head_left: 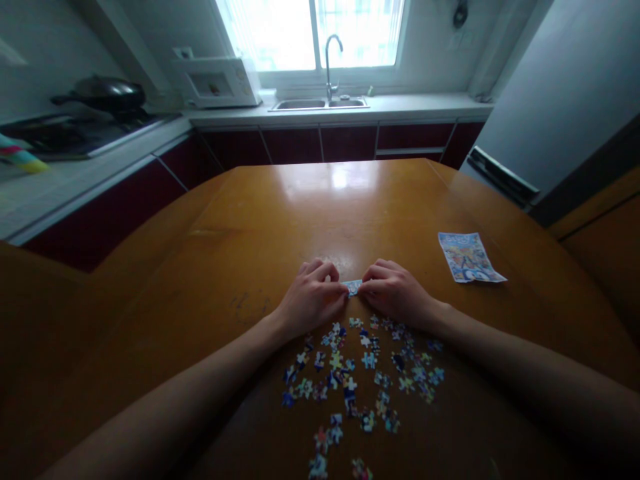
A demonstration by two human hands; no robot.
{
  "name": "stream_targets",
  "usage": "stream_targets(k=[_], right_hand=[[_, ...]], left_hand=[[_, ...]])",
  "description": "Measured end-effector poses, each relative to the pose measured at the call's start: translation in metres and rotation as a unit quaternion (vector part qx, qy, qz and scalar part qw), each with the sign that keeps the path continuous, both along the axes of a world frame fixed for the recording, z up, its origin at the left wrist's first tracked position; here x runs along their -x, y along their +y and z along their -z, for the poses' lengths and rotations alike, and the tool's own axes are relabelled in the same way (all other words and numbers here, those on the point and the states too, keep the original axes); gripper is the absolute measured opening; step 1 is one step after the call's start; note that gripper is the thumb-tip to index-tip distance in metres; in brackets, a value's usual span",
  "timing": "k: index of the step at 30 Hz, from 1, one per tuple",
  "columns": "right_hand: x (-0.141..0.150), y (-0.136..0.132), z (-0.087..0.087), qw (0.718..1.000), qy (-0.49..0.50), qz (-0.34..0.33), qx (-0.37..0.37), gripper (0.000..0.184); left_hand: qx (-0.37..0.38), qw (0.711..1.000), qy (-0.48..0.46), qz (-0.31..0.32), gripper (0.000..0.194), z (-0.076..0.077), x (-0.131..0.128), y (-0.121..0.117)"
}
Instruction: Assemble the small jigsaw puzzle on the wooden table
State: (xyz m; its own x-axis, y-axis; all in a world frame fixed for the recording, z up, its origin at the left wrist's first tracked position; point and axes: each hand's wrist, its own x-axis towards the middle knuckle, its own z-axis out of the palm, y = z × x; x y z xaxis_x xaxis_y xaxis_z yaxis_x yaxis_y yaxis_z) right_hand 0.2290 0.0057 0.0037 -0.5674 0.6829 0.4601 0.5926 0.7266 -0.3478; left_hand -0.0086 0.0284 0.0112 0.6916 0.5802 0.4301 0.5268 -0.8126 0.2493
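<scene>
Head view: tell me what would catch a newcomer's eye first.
Probably the left hand and right hand, mid-table, holding a small pale puzzle section between them. Loose jigsaw pieces lie scattered on the wooden table nearer the camera, with a colorful printed sheet off to the right. Beyond, the bright window glares above the sink.
</scene>
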Motion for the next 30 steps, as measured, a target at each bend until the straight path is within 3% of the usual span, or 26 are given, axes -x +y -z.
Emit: stream_targets(k=[11,14,19,30], right_hand=[[0.0006,-0.0056,-0.0051,1.0,-0.009,0.003,0.028,0.015],[-0.0009,-0.0041,-0.003,0.999,0.023,0.006,0.043,0.016],[-0.0058,0.0012,0.0005,0.992,0.104,0.065,0.038,0.022],[-0.0019,-0.0032,-0.0037,0.998,0.019,0.03,0.05,0.022]], left_hand=[[0.023,0.999,-0.013,0.023,0.014,0.0008,-0.0004,-0.0009],[0.015,0.999,0.001,0.041,0.018,-0.0011,-0.0003,-0.0026],[0.007,0.999,0.036,0.036,0.021,-0.0019,-0.0008,-0.0046],[0.034,0.997,0.049,0.039,0.024,-0.0036,-0.001,-0.0057]])
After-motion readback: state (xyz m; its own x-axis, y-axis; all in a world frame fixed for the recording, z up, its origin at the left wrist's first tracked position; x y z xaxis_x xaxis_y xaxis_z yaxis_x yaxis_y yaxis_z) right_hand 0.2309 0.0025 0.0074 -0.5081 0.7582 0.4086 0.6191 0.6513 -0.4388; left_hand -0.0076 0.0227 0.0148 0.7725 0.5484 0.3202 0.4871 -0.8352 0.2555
